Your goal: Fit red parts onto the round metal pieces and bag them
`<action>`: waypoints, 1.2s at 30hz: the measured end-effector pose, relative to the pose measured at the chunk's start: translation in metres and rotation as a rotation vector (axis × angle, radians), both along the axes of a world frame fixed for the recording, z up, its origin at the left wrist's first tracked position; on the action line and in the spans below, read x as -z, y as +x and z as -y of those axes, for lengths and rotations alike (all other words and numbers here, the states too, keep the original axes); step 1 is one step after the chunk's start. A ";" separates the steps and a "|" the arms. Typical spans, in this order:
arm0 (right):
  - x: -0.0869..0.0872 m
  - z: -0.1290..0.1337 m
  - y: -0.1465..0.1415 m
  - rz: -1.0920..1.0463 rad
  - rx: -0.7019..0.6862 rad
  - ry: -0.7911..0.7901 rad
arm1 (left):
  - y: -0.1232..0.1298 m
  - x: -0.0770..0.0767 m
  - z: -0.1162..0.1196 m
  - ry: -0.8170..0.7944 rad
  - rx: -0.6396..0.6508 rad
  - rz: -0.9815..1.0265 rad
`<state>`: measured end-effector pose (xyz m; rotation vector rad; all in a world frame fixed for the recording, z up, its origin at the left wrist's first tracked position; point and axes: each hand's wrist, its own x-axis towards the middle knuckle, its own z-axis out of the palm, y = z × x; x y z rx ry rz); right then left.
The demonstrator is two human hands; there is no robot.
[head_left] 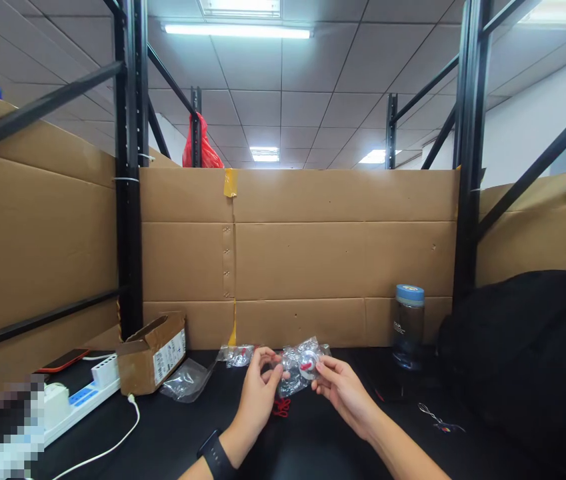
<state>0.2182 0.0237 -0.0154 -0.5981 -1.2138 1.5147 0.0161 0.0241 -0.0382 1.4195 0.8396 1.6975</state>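
Observation:
Above the black tabletop, a crinkled clear plastic bag [293,370] is held up between my hands. Inside it shows a round whitish item with a red mark [307,365]. My right hand [340,390] pinches the bag's right side between thumb and fingers. The curled fingers of my left hand [261,383] close at the bag's left edge; the exact contact is partly hidden. A red knotted cord [281,407] shows just below the bag, between my wrists. Behind my left hand lies another small clear bag [239,356] with some red in it.
At left stand an open cardboard box [151,357], an empty-looking plastic bag [186,381] and a white power strip [80,403] with a cable. On the right are a blue-lidded bottle [409,327], a small strap charm [440,421] and a black bag [527,367]. Cardboard panels [297,260] wall the back.

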 end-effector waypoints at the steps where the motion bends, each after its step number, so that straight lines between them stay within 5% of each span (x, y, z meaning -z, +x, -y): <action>1: 0.000 0.000 0.000 0.005 0.007 -0.006 | 0.000 -0.001 0.000 -0.006 0.016 0.012; 6: -0.002 0.004 -0.001 0.087 0.028 -0.017 | -0.001 -0.008 0.005 0.012 0.032 0.018; 16: -0.004 -0.003 0.009 0.059 0.204 -0.027 | -0.003 -0.006 0.004 -0.103 0.286 0.032; 30: 0.001 -0.001 0.001 0.174 0.231 0.063 | -0.008 -0.007 0.001 -0.012 0.039 0.003; 36: -0.006 0.001 0.005 0.207 0.210 0.107 | -0.010 -0.004 -0.002 0.048 0.025 -0.222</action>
